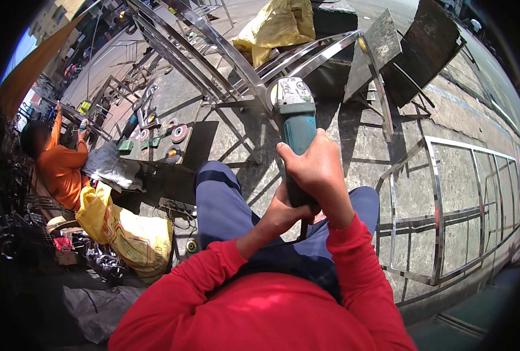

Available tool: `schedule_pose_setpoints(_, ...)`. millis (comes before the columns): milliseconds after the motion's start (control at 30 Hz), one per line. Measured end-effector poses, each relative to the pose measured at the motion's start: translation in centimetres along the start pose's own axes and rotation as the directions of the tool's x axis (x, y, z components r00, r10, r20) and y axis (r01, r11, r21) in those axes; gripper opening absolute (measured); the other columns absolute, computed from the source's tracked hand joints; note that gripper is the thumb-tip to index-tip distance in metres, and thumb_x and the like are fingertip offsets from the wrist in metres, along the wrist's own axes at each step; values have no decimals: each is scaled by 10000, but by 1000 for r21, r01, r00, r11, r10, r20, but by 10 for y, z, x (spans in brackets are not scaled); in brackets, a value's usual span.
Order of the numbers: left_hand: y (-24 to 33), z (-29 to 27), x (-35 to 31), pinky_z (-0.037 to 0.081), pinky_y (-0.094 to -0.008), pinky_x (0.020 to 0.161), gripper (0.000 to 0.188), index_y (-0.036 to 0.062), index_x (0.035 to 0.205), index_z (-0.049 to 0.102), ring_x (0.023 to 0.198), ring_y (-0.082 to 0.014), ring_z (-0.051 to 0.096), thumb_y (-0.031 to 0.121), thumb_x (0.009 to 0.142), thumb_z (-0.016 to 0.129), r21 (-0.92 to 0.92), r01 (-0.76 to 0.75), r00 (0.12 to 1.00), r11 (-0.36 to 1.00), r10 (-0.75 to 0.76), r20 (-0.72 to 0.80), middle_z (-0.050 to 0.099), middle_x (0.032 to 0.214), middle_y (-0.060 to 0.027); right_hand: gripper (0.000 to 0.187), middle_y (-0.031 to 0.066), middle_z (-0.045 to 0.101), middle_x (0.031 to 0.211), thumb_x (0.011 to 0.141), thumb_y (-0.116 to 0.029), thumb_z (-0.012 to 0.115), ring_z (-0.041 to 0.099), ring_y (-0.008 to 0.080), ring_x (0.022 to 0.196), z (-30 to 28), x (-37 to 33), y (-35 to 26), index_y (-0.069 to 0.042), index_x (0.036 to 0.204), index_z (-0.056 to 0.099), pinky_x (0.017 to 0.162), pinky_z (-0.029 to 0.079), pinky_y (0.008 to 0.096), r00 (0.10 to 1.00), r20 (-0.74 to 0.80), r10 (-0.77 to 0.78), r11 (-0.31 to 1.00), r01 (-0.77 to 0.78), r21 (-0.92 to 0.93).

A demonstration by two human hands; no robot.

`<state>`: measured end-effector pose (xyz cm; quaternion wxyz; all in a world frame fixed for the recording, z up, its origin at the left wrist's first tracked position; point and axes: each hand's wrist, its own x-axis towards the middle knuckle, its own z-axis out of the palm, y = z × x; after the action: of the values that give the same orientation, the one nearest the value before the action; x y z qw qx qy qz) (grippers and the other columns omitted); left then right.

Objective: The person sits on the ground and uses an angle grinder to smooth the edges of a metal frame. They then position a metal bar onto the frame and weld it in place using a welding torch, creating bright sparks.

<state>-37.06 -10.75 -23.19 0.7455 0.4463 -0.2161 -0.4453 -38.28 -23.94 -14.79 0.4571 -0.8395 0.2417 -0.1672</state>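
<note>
Both of my hands hold a teal angle grinder (299,131) in front of my knees, its metal head pointing away from me. My right hand (317,167) wraps around the teal body. Lower down, my left hand (278,215) grips the dark rear end, where a cord hangs down. At the left side of the grinder's head, a pale disc lies right beside a shiny metal tube frame (230,50) that leans up to the far left. Whether the disc touches the tube, I cannot tell.
Another welded metal frame (438,216) lies at the right. Dark sheet panels (426,50) and a yellow sack (280,26) stand ahead. Several discs (179,133) lie on a board at the left. A person in orange (61,167) sits beyond a yellow printed sack (122,234).
</note>
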Motion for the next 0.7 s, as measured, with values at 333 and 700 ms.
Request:
schedule_pose_setpoints(333, 0, 5, -1, 565, -357, 643, 639, 36, 1288, 398, 758, -222, 670, -15, 757, 750, -27, -16, 1000, 999, 16, -16, 641, 889, -113, 653, 385, 631, 800, 769, -354, 747, 683, 480, 812, -1, 0, 5, 218, 960, 497, 685, 565, 462, 1000, 22, 2, 999, -3, 39)
schedule_pose_setpoints(700, 1, 9, -3, 568, -361, 640, 660, 35, 1282, 398, 754, -228, 671, -1, 736, 768, 13, -3, 999, 1000, 4, -52, 641, 905, -110, 643, 398, 623, 798, 770, -342, 744, 683, 483, 814, -3, -2, 3, 224, 946, 494, 684, 567, 456, 1000, 4, 17, 999, -17, 31)
